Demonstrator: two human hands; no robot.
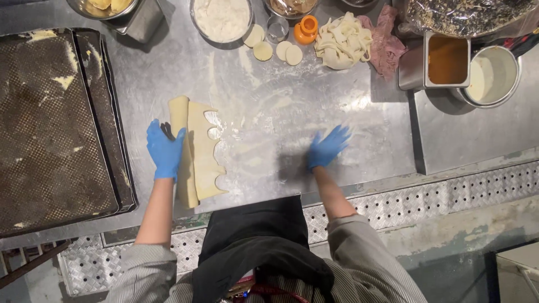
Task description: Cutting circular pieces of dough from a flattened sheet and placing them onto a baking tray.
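A folded strip of pale dough (197,151) with round cut-outs along its right edge lies on the floured steel table (269,112). My left hand (165,150), in a blue glove, rests on the dough's left fold, fingers spread. My right hand (327,147), also gloved in blue and blurred, hovers flat over the bare floured table to the right, holding nothing. Cut dough discs (273,47) lie at the far edge beside an orange round cutter (306,29) and a heap of dough scraps (343,40).
Dark perforated baking trays (53,123) are stacked at the left. A bowl of flour (222,18) stands at the back. A steel container of brown filling (446,59) and a pot of white cream (493,76) stand at the right. A pink cloth (387,42) lies near the scraps.
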